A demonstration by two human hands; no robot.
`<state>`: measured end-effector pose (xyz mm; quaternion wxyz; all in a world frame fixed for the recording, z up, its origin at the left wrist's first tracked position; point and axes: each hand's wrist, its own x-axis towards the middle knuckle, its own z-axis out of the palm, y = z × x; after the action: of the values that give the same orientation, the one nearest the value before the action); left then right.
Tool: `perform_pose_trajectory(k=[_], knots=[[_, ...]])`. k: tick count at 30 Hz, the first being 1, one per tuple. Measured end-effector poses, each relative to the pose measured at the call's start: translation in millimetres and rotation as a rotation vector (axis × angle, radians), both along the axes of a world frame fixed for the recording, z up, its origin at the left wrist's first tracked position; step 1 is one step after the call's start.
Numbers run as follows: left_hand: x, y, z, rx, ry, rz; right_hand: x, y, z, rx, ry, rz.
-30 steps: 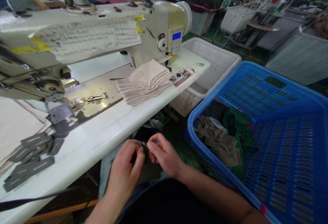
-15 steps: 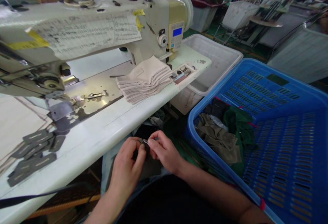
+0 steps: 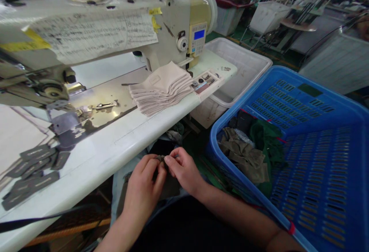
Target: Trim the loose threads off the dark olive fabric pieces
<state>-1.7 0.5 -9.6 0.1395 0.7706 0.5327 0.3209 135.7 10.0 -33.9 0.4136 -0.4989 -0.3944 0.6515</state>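
Over my lap, in front of the table edge, my left hand (image 3: 147, 181) pinches a dark olive-grey piece of fabric (image 3: 170, 188) near its upper edge. My right hand (image 3: 184, 171) meets it there, thumb and fingers pressed together at the same edge. What lies between the right fingertips is mostly hidden; a small shiny metal bit showed there a moment earlier. Beyond my hands, a sewing machine (image 3: 173, 25) stands on the white table (image 3: 109, 152). A stack of folded beige fabric pieces (image 3: 161, 87) rests on it. Several dark grey fabric tabs (image 3: 37, 167) lie at the left.
At my right stands a blue plastic basket (image 3: 314, 129) holding green and olive cloth (image 3: 245, 152). A white bin (image 3: 230, 56) sits behind it, beside the table's end. Large pale cloth (image 3: 17, 133) lies at the left of the needle area. More bins and worktables fill the background.
My hands stay together at the fabric edge; the right fingertips have shifted slightly, and the metal glint between them no longer shows. The view has moved a little.
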Motion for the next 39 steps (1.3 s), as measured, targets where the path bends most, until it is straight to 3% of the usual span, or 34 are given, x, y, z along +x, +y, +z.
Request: perform_pose_trajectory(k=[8,12,16,20,24,27,30,33,35,39], knots=[[-0.9,-0.6,-8.8,-0.01,0.027,-0.001,-2.1,2.7,-6.4,-0.058,0.034,-0.043],[-4.3,0.3,-7.3,-0.013,0.019,0.022,3.8,2.0,-4.4,-0.018,0.006,0.007],[-8.3,0.3,-5.0,0.018,0.042,-0.004,16.2,5.2,7.3,0.175,-0.237,0.0],[-6.2,-0.8,-2.9,0.097,0.032,-0.073,20.6,12.8,15.2,0.422,-0.395,0.089],[-2.8,-3.7,-1.8,0.134,-0.049,0.016,14.1,14.8,13.7,0.27,-0.177,-0.052],[-1.6,-6.5,-2.2,-0.013,-0.194,0.13,12.4,11.8,10.4,0.27,-0.132,-0.078],[-1.6,-5.0,0.6,-0.251,-0.374,0.248,16.7,8.0,9.0,0.481,-0.299,0.009],[-2.4,2.0,9.3,-0.501,-0.436,0.216,19.5,4.6,10.0,0.598,-0.369,0.043],[-2.8,6.7,15.4,-0.591,-0.44,0.189,17.3,3.0,10.7,0.505,-0.287,-0.01],[-3.3,9.7,18.1,-0.716,-0.581,0.261,8.5,3.6,6.7,0.138,0.014,-0.09]])
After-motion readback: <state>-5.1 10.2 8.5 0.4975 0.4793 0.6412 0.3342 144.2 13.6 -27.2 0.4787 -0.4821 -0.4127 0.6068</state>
